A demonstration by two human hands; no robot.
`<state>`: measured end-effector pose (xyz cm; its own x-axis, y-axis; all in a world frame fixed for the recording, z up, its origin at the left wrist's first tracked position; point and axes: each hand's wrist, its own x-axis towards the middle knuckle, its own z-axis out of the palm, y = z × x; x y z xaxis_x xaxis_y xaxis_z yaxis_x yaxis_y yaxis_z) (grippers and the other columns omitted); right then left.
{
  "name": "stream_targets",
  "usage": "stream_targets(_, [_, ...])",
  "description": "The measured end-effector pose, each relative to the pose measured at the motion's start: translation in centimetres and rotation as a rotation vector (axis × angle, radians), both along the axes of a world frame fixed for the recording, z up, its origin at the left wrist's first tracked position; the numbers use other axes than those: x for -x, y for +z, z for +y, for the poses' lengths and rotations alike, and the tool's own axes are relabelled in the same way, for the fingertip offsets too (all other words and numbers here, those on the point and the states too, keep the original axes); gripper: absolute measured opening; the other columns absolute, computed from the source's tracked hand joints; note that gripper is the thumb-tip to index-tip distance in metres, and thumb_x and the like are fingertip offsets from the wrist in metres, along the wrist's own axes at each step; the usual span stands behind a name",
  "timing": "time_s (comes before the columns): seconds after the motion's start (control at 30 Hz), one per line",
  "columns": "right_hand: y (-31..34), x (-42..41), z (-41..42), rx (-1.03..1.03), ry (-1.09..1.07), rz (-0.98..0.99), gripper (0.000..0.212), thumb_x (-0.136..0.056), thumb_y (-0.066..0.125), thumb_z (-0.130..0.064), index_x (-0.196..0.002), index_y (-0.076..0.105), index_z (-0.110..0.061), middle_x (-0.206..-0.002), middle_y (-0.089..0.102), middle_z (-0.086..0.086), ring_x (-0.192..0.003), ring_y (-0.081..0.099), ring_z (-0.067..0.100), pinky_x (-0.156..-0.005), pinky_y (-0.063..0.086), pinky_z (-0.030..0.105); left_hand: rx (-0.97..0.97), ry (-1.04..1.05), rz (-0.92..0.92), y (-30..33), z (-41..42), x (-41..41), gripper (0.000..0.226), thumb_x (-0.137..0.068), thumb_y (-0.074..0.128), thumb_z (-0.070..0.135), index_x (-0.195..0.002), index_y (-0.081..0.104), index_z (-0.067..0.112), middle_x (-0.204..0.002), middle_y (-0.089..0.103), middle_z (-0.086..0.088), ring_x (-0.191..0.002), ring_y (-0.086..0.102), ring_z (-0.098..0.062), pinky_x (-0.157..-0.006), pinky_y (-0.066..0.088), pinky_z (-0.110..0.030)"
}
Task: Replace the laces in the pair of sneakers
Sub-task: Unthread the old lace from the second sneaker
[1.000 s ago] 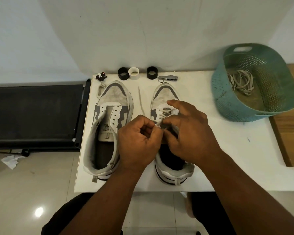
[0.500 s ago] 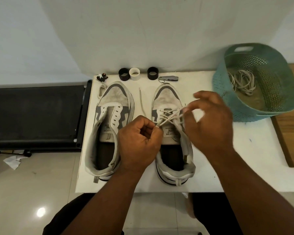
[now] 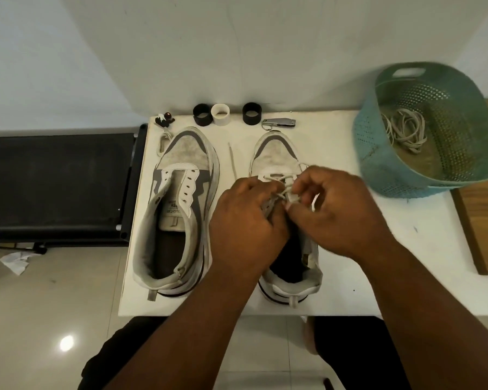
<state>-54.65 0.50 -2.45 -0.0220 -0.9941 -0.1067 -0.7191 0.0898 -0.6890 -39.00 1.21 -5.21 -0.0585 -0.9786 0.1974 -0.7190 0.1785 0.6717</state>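
Note:
Two worn white and grey sneakers stand toes away from me on the white table. The left sneaker has no lace and its eyelets are bare. The right sneaker has a white lace crossed through its front eyelets. Over its tongue my left hand grips the lace, fingers curled. Beside it my right hand pinches a lace end at an eyelet. A loose lace end lies between the shoes. The middle of the right sneaker is hidden by my hands.
A teal perforated basket at the right holds a bundle of laces. Along the table's far edge stand two black rings, a white ring and a nail clipper. Left of the table lies a black bench.
My right hand, which had pulled the lace out to the right, has come back to the eyelets beside my left hand. My left hand shifted slightly forward over the tongue.

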Motion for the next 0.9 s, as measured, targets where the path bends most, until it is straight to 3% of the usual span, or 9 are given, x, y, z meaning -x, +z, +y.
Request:
stream_targets(0.13, [-0.3, 0.1, 0.2, -0.041, -0.004, -0.041, 0.013, -0.073, 0.076, -0.029, -0.076, 0.064, -0.027, -0.063, 0.063, -0.008, -0.057, 0.058, 0.007, -0.052, 0.045, 0.021, 0.008, 0.1, 0.137, 0.1, 0.0, 0.5, 0.015, -0.087, 0.075, 0.027, -0.1, 0.081, 0.031, -0.098, 0.076, 0.014, -0.089, 0.069, -0.002, -0.08, 0.058, -0.028])
stream_targets(0.2, [-0.4, 0.2, 0.0, -0.021, -0.035, -0.013, 0.011, -0.074, 0.074, -0.028, -0.072, 0.063, -0.027, -0.06, 0.062, -0.01, -0.058, 0.059, 0.006, -0.053, 0.045, 0.022, -0.142, 0.246, 0.401, 0.3, -0.6, 0.5, 0.008, -0.09, 0.076, 0.024, -0.091, 0.08, 0.031, -0.088, 0.077, 0.015, -0.082, 0.073, -0.003, -0.076, 0.059, -0.025])
stream_targets(0.3, [-0.4, 0.3, -0.3, -0.024, -0.054, 0.01, 0.011, -0.075, 0.073, -0.028, -0.068, 0.064, -0.027, -0.058, 0.063, -0.011, -0.06, 0.06, 0.004, -0.054, 0.042, 0.021, -0.401, 0.518, 0.889, 0.2, -2.0, -0.1, 0.013, -0.092, 0.072, 0.012, -0.09, 0.077, 0.024, -0.089, 0.078, 0.005, -0.086, 0.076, -0.028, -0.073, 0.062, -0.036])
stream_targets(0.37, [-0.5, 0.2, -0.3, -0.029, -0.055, 0.014, 0.012, -0.075, 0.073, -0.029, -0.068, 0.064, -0.027, -0.058, 0.063, -0.012, -0.06, 0.06, 0.003, -0.053, 0.042, 0.02, -0.358, 0.433, 0.81, 0.4, -2.0, -0.4, 0.026, -0.087, 0.069, 0.013, -0.107, 0.073, 0.03, -0.107, 0.074, 0.01, -0.099, 0.072, -0.021, -0.079, 0.061, -0.034])
stream_targets(0.43, [-0.5, 0.1, -0.3, -0.021, -0.048, 0.013, 0.013, -0.075, 0.074, -0.029, -0.067, 0.064, -0.027, -0.057, 0.062, -0.013, -0.059, 0.06, 0.003, -0.053, 0.042, 0.021, -0.216, 0.175, 0.488, 0.6, -1.1, -0.4, 0.049, -0.08, 0.07, 0.018, -0.125, 0.065, 0.037, -0.124, 0.066, 0.018, -0.114, 0.062, -0.005, -0.089, 0.057, -0.023])
stream_targets(0.53, [-0.4, 0.0, -0.3, 0.007, -0.043, -0.013, 0.013, -0.071, 0.071, -0.036, -0.066, 0.063, -0.026, -0.055, 0.061, -0.012, -0.056, 0.059, 0.006, -0.052, 0.044, 0.023, -0.091, 0.01, 0.212, 0.0, -0.6, -0.2, 0.037, -0.082, 0.075, 0.024, -0.119, 0.074, 0.03, -0.115, 0.07, 0.015, -0.108, 0.064, 0.0, -0.093, 0.055, -0.028])
stream_targets(0.6, [-0.4, 0.0, -0.2, 0.011, -0.047, -0.039, 0.018, -0.067, 0.064, -0.044, -0.065, 0.063, -0.026, -0.056, 0.062, -0.012, -0.054, 0.059, 0.007, -0.051, 0.046, 0.024, -0.075, 0.067, 0.197, -0.4, -0.7, -0.4, 0.022, -0.085, 0.077, 0.028, -0.107, 0.08, 0.027, -0.103, 0.074, 0.011, -0.095, 0.067, 0.0, -0.087, 0.057, -0.028])
stream_targets(0.73, [-0.5, 0.3, -0.3, -0.017, -0.048, -0.021, 0.011, -0.073, 0.073, -0.029, -0.066, 0.064, -0.026, -0.056, 0.062, -0.012, -0.054, 0.059, 0.005, -0.051, 0.042, 0.021, 0.029, 0.134, 0.207, -0.2, -0.5, -0.4, 0.012, -0.091, 0.073, 0.033, -0.095, 0.08, 0.025, -0.09, 0.071, 0.012, -0.086, 0.064, 0.001, -0.08, 0.05, -0.014])
stream_targets(0.9, [-0.5, 0.3, -0.3, -0.024, -0.044, -0.022, 0.012, -0.075, 0.073, -0.027, -0.066, 0.065, -0.025, -0.056, 0.063, -0.012, -0.056, 0.059, 0.005, -0.051, 0.039, 0.017, 0.048, 0.397, 0.405, -0.6, -1.4, -1.2, 0.013, -0.097, 0.066, 0.036, -0.101, 0.068, 0.024, -0.1, 0.067, 0.004, -0.098, 0.065, -0.017, -0.084, 0.056, -0.04])
